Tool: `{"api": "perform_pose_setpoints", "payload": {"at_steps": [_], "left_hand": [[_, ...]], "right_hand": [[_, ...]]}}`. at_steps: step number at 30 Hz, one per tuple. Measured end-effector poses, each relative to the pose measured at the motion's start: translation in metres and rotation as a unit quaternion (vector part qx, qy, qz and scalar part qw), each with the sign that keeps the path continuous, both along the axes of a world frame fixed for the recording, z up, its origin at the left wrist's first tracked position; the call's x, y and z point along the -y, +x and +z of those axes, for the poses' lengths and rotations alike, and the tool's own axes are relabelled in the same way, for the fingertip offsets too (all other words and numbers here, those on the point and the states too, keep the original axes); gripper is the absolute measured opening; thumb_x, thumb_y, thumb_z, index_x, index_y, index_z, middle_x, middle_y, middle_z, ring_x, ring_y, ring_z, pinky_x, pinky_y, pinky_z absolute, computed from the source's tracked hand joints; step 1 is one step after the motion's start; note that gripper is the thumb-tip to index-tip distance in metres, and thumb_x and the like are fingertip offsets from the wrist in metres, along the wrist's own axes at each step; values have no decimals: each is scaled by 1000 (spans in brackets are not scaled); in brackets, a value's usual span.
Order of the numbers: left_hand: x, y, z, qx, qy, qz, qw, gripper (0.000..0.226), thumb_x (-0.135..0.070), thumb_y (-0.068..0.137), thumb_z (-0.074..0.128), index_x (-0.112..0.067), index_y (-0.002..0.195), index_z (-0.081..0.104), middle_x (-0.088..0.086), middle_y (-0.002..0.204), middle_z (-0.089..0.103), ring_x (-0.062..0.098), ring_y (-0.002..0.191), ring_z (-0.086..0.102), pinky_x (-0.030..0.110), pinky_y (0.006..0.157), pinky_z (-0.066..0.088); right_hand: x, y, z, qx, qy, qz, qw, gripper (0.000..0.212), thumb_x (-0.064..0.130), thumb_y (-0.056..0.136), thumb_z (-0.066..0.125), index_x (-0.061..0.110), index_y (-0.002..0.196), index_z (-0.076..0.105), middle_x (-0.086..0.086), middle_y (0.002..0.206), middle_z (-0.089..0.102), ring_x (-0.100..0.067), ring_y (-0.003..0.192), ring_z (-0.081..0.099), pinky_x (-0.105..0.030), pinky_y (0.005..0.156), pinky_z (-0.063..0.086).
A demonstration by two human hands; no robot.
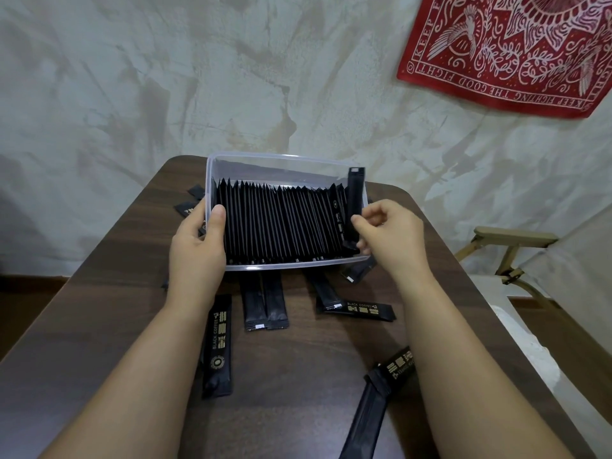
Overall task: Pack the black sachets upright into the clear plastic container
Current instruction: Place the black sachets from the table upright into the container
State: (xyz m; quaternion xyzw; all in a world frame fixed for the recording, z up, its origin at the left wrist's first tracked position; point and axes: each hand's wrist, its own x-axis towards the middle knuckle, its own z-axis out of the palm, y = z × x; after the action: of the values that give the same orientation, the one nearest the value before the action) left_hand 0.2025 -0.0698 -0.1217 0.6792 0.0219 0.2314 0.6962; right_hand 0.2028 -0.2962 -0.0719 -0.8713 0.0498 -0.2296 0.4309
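A clear plastic container (284,158) stands on the dark wooden table (298,376), tipped toward me. A tight row of black sachets (281,223) stands on edge inside it. My left hand (198,246) grips the container's left wall, thumb over the rim against the row. My right hand (387,236) pinches one black sachet (353,197) at the right end of the row; the sachet rises above the others. Loose black sachets lie flat on the table: one (219,346) by my left forearm, two (265,303) below the container, one (361,311) to the right.
More loose sachets lie left of the container (188,207) and near the table's front right (371,412). A plastered wall stands close behind the table, with a red bandana (513,51) hung at upper right. A wooden folding chair (510,253) stands to the right.
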Motion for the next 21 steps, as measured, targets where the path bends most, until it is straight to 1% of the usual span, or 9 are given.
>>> {"api": "perform_pose_setpoints", "payload": {"at_steps": [1,3,6,7,10,12,14,16,21], "left_hand": [[0,0,0,-1,0,0,1000,35,-28,104,45,-23,136,57,-11,127,63,-1,120,54,6,94,42],[0,-1,0,0,0,0,1000,34,-27,104,45,-23,136,57,-11,125,64,-5,115,55,0,87,41],[0,0,-1,5,0,3,1000,33,-26,104,45,-22,134,58,-12,120,64,-17,101,56,-1,84,41],[0,0,-1,5,2,4,1000,33,-26,104,45,-22,134,58,-12,120,64,-19,101,55,-1,84,40],[0,1,-2,1,7,4,1000,34,-28,104,45,-23,135,57,-11,125,63,-6,115,55,1,88,40],[0,1,-2,0,7,5,1000,34,-28,104,45,-23,136,57,-11,125,63,-3,117,54,0,88,40],[0,0,-1,0,7,4,1000,34,-28,104,45,-24,135,58,-14,122,64,-11,110,56,0,86,40],[0,0,-1,3,6,1,1000,32,-27,104,44,-25,133,59,-18,115,64,-22,99,54,-2,81,40],[0,1,-2,6,2,2,1000,33,-26,104,45,-23,134,58,-16,117,63,-26,97,52,-3,81,39]], "right_hand": [[2,0,2,-4,34,3,999,12,15,86,65,19,78,58,-4,71,62,-3,43,56,-18,47,48],[3,2,3,-8,55,6,998,13,14,87,65,18,77,57,-10,71,63,-4,40,55,-17,43,46],[2,5,2,-1,56,5,998,13,14,86,66,18,77,58,-10,70,63,-5,41,56,-17,44,45],[1,6,2,3,53,3,999,14,15,86,67,19,77,58,-8,70,63,-4,42,57,-17,44,46],[-1,8,1,20,-4,-13,1000,13,18,86,66,20,76,58,-2,69,64,-6,48,61,-22,51,52],[-2,9,0,27,-67,-24,997,9,23,86,66,19,80,61,7,69,62,-9,58,63,-25,58,52],[-4,9,0,16,-128,-29,991,7,26,86,66,19,86,65,12,70,59,-8,68,60,-25,63,48],[-4,9,0,-4,-163,-32,986,10,27,85,66,20,93,67,14,71,57,-8,74,59,-25,66,47],[-6,8,1,-43,-214,-51,975,19,33,85,67,24,102,66,13,77,57,-11,91,61,-26,69,47]]}}
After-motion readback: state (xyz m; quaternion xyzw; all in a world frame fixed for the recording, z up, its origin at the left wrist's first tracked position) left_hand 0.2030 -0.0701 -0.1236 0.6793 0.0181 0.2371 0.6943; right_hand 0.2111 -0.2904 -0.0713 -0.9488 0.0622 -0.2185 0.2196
